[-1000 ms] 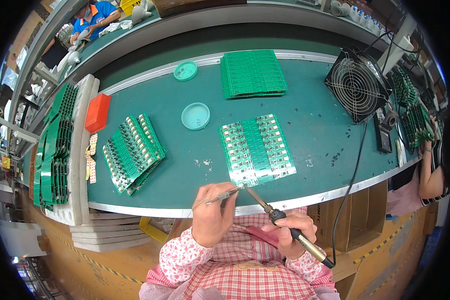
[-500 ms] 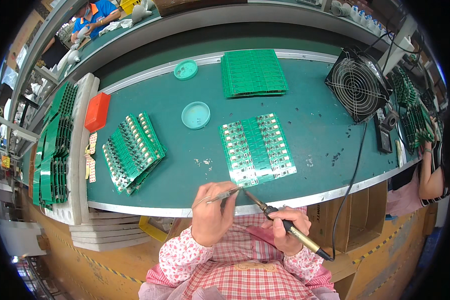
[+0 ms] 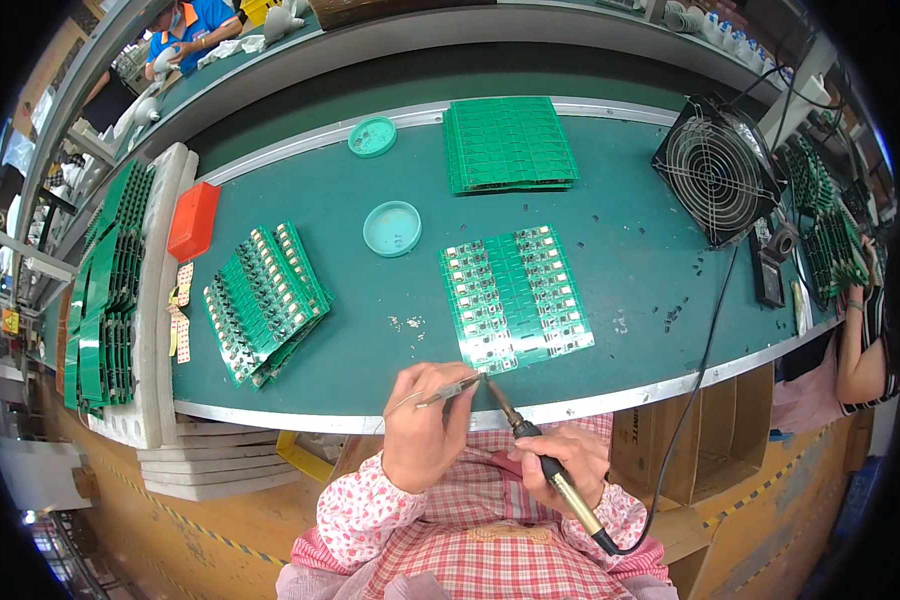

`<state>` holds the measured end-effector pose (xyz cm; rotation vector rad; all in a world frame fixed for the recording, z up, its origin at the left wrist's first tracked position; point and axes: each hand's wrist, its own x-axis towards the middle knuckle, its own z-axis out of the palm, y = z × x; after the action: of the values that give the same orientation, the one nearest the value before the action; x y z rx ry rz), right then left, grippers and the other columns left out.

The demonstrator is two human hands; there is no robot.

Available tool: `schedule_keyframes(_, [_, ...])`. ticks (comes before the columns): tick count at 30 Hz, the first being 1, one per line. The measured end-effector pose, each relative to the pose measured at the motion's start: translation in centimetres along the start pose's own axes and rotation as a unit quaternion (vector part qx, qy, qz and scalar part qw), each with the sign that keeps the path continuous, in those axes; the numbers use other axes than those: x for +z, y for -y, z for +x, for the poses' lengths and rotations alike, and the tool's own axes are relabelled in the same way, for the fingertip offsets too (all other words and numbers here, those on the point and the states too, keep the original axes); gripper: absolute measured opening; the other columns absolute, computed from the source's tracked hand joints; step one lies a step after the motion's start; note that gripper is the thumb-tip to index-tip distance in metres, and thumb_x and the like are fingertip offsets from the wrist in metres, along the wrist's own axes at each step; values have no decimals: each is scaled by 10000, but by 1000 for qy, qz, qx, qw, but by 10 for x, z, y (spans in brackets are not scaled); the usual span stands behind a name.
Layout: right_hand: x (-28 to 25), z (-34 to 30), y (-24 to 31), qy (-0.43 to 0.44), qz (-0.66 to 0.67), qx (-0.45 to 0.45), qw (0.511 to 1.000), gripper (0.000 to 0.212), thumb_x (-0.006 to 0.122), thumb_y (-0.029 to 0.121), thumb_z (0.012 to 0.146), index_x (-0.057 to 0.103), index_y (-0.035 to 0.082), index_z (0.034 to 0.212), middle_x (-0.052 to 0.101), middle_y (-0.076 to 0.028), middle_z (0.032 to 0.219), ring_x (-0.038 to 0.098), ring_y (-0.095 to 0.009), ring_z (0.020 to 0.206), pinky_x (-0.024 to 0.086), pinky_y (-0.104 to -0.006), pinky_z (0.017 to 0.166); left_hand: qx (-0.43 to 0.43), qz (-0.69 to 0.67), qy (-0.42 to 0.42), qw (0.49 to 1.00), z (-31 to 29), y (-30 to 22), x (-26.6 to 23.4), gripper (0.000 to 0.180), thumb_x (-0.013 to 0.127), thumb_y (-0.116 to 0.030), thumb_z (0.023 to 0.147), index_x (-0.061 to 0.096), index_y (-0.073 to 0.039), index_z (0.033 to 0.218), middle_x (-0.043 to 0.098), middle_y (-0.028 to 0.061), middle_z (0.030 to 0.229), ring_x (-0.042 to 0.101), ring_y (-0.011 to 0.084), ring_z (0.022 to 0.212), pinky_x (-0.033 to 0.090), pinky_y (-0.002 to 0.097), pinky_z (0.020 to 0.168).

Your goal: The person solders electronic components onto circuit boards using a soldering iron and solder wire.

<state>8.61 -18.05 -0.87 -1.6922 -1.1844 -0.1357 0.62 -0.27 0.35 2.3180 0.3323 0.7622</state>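
Observation:
A green circuit-board panel [image 3: 515,295] lies flat on the bench in front of me, with two bands of small parts on it. My left hand [image 3: 425,415] pinches a slim silvery tool [image 3: 448,391], its point at the panel's near edge. A thin wire curls back from that tool; its exact kind is unclear. In my right hand [image 3: 568,465] is a soldering iron [image 3: 560,484], gripped by the handle and slanting up to the left. Its tip is close to the point of the silvery tool, at the panel's near left corner; whether they touch is too small to tell.
Stacked panels stand at the back [image 3: 510,145] and left [image 3: 270,305]. Turquoise dishes [image 3: 392,229], a red bin [image 3: 194,221] and a black fan [image 3: 715,170] share the bench. Loose black parts [image 3: 676,309] are scattered at right. The iron's cord [image 3: 685,410] runs up past the fan.
My right hand has shifted slightly left and down, tilting the soldering iron more steeply. My left hand, the silvery tool and the panel have stayed nearly in place.

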Motion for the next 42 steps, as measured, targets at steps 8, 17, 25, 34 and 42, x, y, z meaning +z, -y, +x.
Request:
schedule_keyframes(8, [4,-6,-1,-39,27,18,999,177,693,41,839,646,24,1009,707,-42,663,630,-147,514,486,-267,476,1,4,0,1000,0,0,1,232,704,66,813,653,-26,1020,704,112,991,654,309,909,509,387,814])
schedule_keyframes(17, [-13,-10,-6,-107,20,44,993,166,666,33,872,647,33,1037,714,-41,686,630,-170,538,494,-292,504,1,0,-5,1000,-2,0,1,225,699,54,824,647,-25,1028,702,111,988,653,305,902,506,385,812])
schedule_keyframes(25, [-20,12,-12,-89,-112,47,989,277,685,15,846,658,14,1122,702,-145,976,644,-318,826,527,-382,743,-20,1,6,1000,0,-1,-7,188,704,8,848,665,-19,1029,704,108,992,654,308,904,507,384,817])
schedule_keyframes(34, [-15,33,-24,-30,-300,113,947,412,726,117,847,608,36,1234,682,-154,1087,608,-350,1156,352,-544,1095,-38,-59,22,997,-6,8,-7,175,684,-7,872,665,-4,1046,718,116,1028,681,289,999,485,472,1021])
schedule_keyframes(42, [-11,41,-22,-184,-49,244,951,351,707,48,896,532,28,1199,607,-112,1056,599,-223,948,478,-331,851,-33,-81,24,996,-7,6,-5,132,683,-15,869,675,-1,1000,717,126,1023,683,306,986,484,466,1030])
